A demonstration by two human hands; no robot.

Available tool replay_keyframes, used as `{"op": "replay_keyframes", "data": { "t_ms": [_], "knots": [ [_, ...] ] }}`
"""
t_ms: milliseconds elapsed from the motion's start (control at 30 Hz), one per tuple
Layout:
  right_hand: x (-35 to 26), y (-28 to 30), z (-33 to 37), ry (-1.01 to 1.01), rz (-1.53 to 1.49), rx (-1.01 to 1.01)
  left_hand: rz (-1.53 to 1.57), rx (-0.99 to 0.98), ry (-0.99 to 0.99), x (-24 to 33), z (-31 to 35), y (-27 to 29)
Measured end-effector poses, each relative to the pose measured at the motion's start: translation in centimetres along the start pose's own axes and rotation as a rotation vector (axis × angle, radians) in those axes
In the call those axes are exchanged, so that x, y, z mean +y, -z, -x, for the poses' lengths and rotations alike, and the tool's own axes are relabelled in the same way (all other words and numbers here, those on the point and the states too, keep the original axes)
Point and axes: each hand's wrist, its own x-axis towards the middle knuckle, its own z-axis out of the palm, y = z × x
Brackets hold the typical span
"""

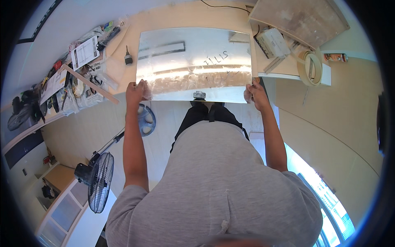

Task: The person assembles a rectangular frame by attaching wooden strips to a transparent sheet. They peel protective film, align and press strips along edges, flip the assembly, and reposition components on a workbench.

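One shiny metal sheet (193, 45) is held out flat in front, and both of its near corners are gripped! The left-hand corner is pinched by the left hand (136, 92), its fingers closed around the edge; the right-hand corner is clasped just as snugly by the right hand (256, 96). One sheet, two hands, and the far part is carried over the tabletop (164, 18), while the near edge is extended past the tabletop's front; whether the wood is touched underneath cannot be told. Dark handwritten marks are seen on the glossy face.

Just beside the sheet's left edge, one dark-based tool (128, 58) is stood on the tabletop. Further left, two printed papers are spotted, an upper sheet of paper (85, 52) and a lower sheet of paper (53, 86), and one wooden strip (91, 84) is laid across the clutter. Over on the right, one white box (273, 42), one pale coiled band (305, 71), one can (335, 57) and one large wooden board (298, 20) are counted. Down at floor level, one fan (101, 183) is placed left of the left forearm, and one round base (150, 122) is glimpsed beyond that arm.
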Motion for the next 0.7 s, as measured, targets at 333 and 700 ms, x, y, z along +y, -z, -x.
{"op": "replay_keyframes", "data": {
  "t_ms": [333,700],
  "knots": [
    [1.6,-2.4,-0.7,0.094,0.008,0.135,0.220,-0.069,0.039,2.7,-4.8,-0.4],
    [3.7,-4.6,3.4,0.421,-0.458,0.395,0.524,0.027,-0.137,3.4,1.3,-1.3]
  ]
}}
